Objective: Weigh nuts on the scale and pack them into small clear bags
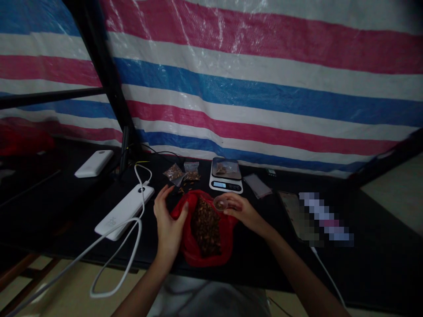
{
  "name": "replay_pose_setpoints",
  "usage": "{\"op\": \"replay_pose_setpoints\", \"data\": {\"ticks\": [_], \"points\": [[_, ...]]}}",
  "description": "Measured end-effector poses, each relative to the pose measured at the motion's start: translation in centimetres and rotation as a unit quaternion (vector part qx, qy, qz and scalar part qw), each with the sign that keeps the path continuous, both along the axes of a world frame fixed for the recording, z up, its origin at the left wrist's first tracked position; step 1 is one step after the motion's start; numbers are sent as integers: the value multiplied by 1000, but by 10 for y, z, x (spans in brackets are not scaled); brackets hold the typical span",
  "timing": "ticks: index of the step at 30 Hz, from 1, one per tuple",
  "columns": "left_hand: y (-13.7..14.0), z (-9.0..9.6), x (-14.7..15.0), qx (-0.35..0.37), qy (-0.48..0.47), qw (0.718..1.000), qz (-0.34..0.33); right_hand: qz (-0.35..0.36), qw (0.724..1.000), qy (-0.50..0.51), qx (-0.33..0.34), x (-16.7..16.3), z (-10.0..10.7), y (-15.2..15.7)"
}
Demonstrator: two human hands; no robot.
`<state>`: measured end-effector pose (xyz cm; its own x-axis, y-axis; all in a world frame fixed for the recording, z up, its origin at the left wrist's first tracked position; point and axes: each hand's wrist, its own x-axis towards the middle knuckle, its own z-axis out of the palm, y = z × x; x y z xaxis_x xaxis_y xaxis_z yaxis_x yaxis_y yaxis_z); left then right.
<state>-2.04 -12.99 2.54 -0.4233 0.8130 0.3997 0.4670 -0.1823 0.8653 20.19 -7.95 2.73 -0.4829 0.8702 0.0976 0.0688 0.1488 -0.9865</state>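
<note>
A red plastic bag (191, 251) lies open on the black table in front of me, filled with small brown pieces (205, 229). My left hand (168, 224) grips the bag's left edge, thumb on the rim. My right hand (239, 209) holds a small clear cup (220, 203) over the bag's upper right side. Behind the bag stands a white digital scale (226, 181) with a clear tray holding a few brown pieces.
Two small clear pouches (183, 172) with brown pieces lie left of the scale, an empty pouch (257, 185) right of it. Two white power banks (124, 211) (94, 164) with a looping white cable (112, 255) sit at left. A striped tarp (264, 88) hangs behind.
</note>
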Motion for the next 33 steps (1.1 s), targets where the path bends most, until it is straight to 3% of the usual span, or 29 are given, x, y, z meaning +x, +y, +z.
{"op": "replay_pose_setpoints", "data": {"ticks": [3, 7, 13, 16, 19, 23, 29, 31, 33], "points": [[16, 31, -7, -1, 217, 974, -72, -47, 999, 16, 7, 18, 7, 11], [75, 52, 12, -17, 346, 909, -231, -161, 985, -1, 55, 46, 12, 34], [185, 38, 73, -22, 413, 812, -412, -282, 942, -94, 152, 83, 5, 82], [215, 27, 94, -28, 407, 792, -453, -295, 917, -176, 203, 88, 4, 102], [223, 17, 106, -16, 365, 793, -488, -278, 903, -223, 238, 86, 8, 113], [218, 9, 111, -4, 278, 823, -496, -245, 901, -240, 264, 83, 17, 116], [214, 10, 105, -10, 138, 868, -476, -217, 870, -294, 330, 83, 36, 110], [213, 11, 104, -15, 85, 863, -498, -198, 849, -332, 361, 81, 44, 108], [212, 11, 104, -22, 42, 850, -524, -177, 804, -399, 403, 77, 54, 106]]}}
